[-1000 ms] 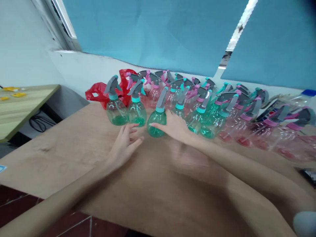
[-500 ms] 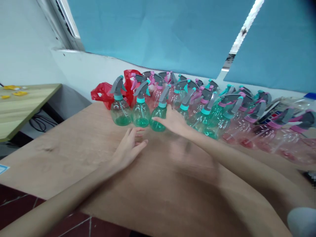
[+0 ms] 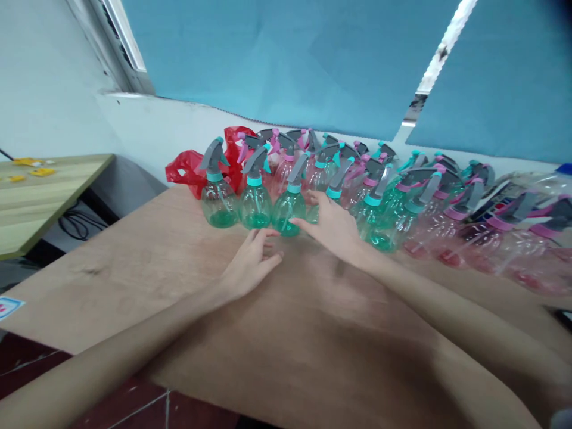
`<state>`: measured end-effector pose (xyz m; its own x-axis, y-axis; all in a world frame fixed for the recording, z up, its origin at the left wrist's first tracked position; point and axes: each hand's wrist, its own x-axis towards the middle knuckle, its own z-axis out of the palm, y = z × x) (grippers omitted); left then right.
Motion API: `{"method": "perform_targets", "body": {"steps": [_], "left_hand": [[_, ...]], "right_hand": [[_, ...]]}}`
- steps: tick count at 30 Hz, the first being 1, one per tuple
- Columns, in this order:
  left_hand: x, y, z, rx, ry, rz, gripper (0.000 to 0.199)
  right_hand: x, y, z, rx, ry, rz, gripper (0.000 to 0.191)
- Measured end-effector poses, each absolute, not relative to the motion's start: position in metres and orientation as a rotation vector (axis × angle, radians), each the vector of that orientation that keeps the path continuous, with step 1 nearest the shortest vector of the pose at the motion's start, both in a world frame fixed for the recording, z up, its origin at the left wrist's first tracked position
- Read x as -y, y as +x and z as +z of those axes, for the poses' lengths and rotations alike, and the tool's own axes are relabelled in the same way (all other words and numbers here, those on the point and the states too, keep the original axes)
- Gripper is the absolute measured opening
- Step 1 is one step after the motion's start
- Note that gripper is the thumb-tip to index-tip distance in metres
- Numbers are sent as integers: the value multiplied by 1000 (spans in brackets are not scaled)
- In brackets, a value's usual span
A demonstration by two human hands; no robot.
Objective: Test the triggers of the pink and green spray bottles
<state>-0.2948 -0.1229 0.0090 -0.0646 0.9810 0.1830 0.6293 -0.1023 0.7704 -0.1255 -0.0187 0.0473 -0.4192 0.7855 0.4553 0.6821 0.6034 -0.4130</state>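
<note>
Spray bottles with grey trigger heads stand in rows on the wooden table [image 3: 170, 256]. In the front row, a teal-collared bottle [image 3: 288, 207] with green liquid is closest to both hands. My right hand [image 3: 333, 229] is beside it, fingers apart, and partly covers the teal-collared bottle [image 3: 334, 193] to its right; whether it touches either one I cannot tell. My left hand [image 3: 252, 262] hovers low over the table in front of the bottles, fingers spread and holding nothing. Farther left are two more green bottles, the middle one [image 3: 255, 205] and the end one [image 3: 218, 204].
Pink-collared bottles [image 3: 465, 229] fill the right side. A red plastic bag [image 3: 187, 170] lies behind the left end. A lighter table [image 3: 53, 190] with yellow pieces stands far left. A blue panel [image 3: 286, 65] rises behind the bottles.
My right hand has come away from the front green bottle and shifted right. My left hand has moved slightly right. The bottles look almost unmoved.
</note>
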Motion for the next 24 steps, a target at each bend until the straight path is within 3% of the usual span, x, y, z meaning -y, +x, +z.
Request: {"method": "perform_targets", "body": {"steps": [4,6,17,24], "left_hand": [[108,-289,10,-1718,1776,1029,29],[101,-285,11,-1715,1784,1032,26],[84,-265,21,-1682,1800,1008,20],[72,-256,21,-1663,1780,1012,20]], "right_hand": [[23,-81,52,2097,-1115,223,34],[21,-65,51,2058,-1140,237,29],[-2,-70,33,1978,-1224,434,71],[-27,-95,41,1879,-1289,661,73]]}}
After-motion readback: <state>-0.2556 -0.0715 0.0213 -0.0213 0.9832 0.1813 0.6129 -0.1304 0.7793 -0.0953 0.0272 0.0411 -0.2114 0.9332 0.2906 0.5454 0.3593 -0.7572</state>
